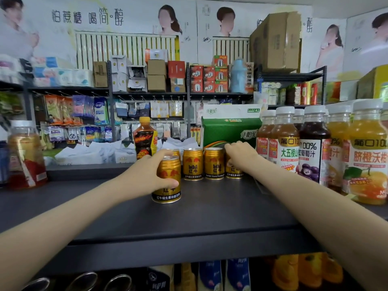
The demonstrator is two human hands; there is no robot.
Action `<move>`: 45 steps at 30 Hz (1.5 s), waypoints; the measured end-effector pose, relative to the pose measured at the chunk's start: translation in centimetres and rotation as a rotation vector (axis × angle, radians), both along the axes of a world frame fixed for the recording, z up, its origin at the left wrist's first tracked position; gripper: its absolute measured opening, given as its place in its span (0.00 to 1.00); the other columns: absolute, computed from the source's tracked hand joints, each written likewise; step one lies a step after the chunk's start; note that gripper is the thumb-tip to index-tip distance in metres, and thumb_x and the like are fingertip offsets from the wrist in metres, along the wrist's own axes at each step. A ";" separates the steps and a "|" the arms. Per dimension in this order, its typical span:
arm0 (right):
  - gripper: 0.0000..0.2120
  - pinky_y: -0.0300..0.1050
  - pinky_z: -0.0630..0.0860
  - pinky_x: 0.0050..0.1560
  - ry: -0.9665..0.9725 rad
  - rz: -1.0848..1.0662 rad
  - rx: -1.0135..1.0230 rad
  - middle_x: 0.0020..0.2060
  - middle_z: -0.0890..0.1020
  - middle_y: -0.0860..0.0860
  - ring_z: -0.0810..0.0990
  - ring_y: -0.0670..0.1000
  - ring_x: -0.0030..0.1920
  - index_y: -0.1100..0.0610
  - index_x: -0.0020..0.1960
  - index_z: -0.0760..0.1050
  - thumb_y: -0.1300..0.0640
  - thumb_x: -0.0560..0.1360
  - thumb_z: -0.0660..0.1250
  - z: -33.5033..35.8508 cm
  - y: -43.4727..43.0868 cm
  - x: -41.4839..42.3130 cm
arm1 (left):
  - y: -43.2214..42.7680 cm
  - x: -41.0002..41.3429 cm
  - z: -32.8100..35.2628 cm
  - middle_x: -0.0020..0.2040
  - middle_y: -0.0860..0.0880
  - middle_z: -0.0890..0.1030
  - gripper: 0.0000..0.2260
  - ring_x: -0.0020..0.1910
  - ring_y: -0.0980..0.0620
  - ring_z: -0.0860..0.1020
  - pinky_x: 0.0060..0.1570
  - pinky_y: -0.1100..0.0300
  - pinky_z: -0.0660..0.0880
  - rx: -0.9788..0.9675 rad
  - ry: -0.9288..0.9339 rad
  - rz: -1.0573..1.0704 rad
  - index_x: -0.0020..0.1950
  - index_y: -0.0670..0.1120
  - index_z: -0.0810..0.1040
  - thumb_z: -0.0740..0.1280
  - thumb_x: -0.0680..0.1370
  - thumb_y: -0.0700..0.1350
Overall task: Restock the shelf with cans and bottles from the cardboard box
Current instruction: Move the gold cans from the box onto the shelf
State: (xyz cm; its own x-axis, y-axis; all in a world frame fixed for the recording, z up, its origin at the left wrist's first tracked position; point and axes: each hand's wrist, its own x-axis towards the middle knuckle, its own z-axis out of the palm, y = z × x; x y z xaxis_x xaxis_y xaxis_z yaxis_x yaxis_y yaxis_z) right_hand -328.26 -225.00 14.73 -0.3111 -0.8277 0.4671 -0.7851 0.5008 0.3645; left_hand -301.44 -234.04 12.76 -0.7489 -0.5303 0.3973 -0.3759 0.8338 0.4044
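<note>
On the dark shelf top my left hand grips a gold Red Bull can standing upright in front of a row of like cans. Two of that row, one gold can and its neighbour, stand free behind it. My right hand holds the rightmost gold can from above, fingers curled over its top. The cardboard box is out of view.
Juice bottles crowd the shelf's right side, with an orange one nearest. A green carton stands behind the cans, a dark drink bottle behind-left, a jar-like bottle far left. Lower shelf holds more goods.
</note>
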 end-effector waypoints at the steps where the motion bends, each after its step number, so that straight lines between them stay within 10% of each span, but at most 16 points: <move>1: 0.23 0.50 0.71 0.56 -0.019 -0.007 0.028 0.60 0.76 0.58 0.74 0.58 0.61 0.61 0.64 0.67 0.52 0.75 0.69 0.1 -0.1 -0.2 | -0.2 0.2 0.1 0.67 0.48 0.70 0.36 0.62 0.48 0.74 0.60 0.50 0.75 0.001 -0.004 0.021 0.73 0.60 0.58 0.73 0.69 0.57; 7: 0.46 0.53 0.67 0.65 -0.056 -0.010 0.174 0.70 0.64 0.58 0.65 0.59 0.70 0.56 0.77 0.48 0.58 0.70 0.74 0.2 0.8 -1.3 | -0.3 1.0 0.5 0.70 0.44 0.64 0.37 0.66 0.46 0.70 0.57 0.57 0.71 -0.136 -0.048 0.144 0.76 0.59 0.53 0.71 0.73 0.55; 16: 0.44 0.52 0.71 0.62 -0.109 0.021 0.105 0.68 0.67 0.58 0.67 0.59 0.68 0.55 0.77 0.49 0.60 0.71 0.73 -0.3 0.0 -2.1 | -0.3 1.2 -0.7 0.74 0.57 0.36 0.47 0.75 0.44 0.58 0.67 0.56 0.69 -0.205 -0.182 0.050 0.76 0.63 0.42 0.74 0.71 0.54; 22: 0.48 0.52 0.68 0.68 -0.111 0.034 0.086 0.73 0.62 0.56 0.61 0.58 0.73 0.51 0.78 0.44 0.49 0.70 0.73 0.2 0.2 -1.8 | -0.4 1.2 -0.4 0.75 0.57 0.42 0.45 0.73 0.47 0.61 0.63 0.59 0.70 -0.179 -0.149 0.038 0.76 0.62 0.48 0.76 0.70 0.53; 28: 0.43 0.49 0.59 0.72 -0.381 0.512 -0.080 0.75 0.59 0.52 0.58 0.53 0.74 0.51 0.78 0.49 0.52 0.73 0.72 0.9 0.1 5.2 | -0.9 0.7 -0.4 0.75 0.55 0.48 0.51 0.72 0.48 0.60 0.63 0.58 0.69 -0.154 -0.076 0.021 0.77 0.57 0.45 0.78 0.66 0.51; 32: 0.42 0.42 0.68 0.64 -0.902 0.762 0.073 0.71 0.65 0.47 0.68 0.47 0.66 0.46 0.77 0.48 0.50 0.73 0.72 0.1 -0.9 11.2 | -1.6 0.9 0.0 0.74 0.53 0.46 0.54 0.73 0.49 0.55 0.70 0.54 0.62 -0.142 -0.104 -0.035 0.76 0.54 0.40 0.79 0.66 0.51; 37: 0.33 0.30 0.74 0.46 -0.999 0.788 -0.005 0.54 0.73 0.42 0.76 0.39 0.50 0.48 0.68 0.55 0.53 0.73 0.72 -2.0 -3.7 13.6 | -3.4 3.4 0.7 0.75 0.49 0.49 0.49 0.75 0.48 0.52 0.72 0.53 0.56 -0.280 -0.189 0.001 0.77 0.51 0.46 0.77 0.68 0.54; 45: 0.28 0.49 0.75 0.61 -1.022 0.684 0.027 0.58 0.76 0.50 0.78 0.49 0.57 0.46 0.66 0.59 0.59 0.74 0.71 -1.0 -4.1 10.8 | -4.3 5.0 -0.8 0.78 0.52 0.41 0.41 0.77 0.49 0.46 0.73 0.54 0.53 -0.483 -0.356 0.006 0.77 0.58 0.37 0.66 0.78 0.54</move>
State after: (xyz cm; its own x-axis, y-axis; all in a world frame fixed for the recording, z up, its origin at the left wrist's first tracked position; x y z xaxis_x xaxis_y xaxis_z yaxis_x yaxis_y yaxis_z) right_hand -317.45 -229.13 13.76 -0.0221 -0.9696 0.2437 -0.8136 -0.1242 -0.5680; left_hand -296.43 -238.29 11.92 -0.8775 -0.3571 0.3202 -0.4244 0.8891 -0.1714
